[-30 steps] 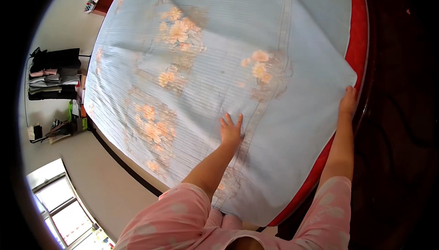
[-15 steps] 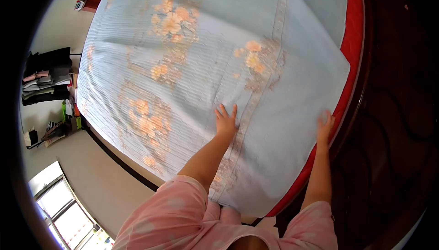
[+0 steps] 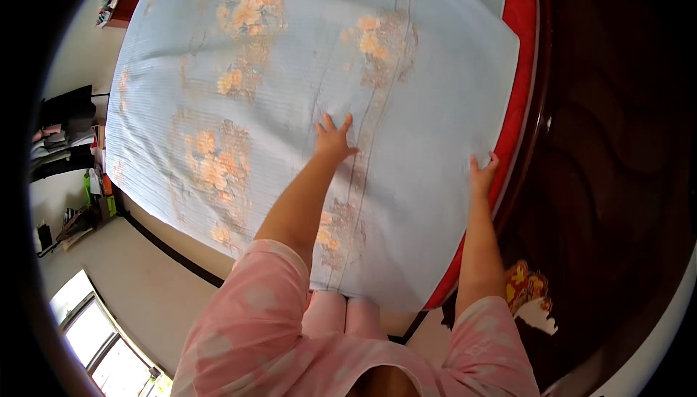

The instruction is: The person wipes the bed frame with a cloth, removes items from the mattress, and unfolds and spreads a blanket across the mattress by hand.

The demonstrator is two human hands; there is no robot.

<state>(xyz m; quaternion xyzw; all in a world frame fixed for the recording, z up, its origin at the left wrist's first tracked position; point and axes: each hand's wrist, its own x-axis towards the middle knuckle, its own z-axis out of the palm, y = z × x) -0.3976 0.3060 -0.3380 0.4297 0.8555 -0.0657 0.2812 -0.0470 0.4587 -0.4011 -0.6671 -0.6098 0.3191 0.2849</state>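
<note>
A pale blue bed sheet with orange flower prints covers the mattress in front of me. My left hand rests on it with fingers spread, beside a printed lace-like stripe. Near the sheet's right edge is my right hand, thumb and fingers apart. It seems to touch the sheet there, though whether it grips any cloth does not show. Beyond that edge, a strip of red bedding runs along the side. Low wrinkles cross the left part of the sheet.
A dark, glossy wooden headboard stands along the right, with a red-and-gold decoration near its lower part. Folded clothes are piled at the left wall. A window is at lower left.
My view has shifted, so the bed appears higher and further left. My right hand, blurred before, now shows clearly and sits further from the sheet's corner. The left hand stays spread on the sheet.
</note>
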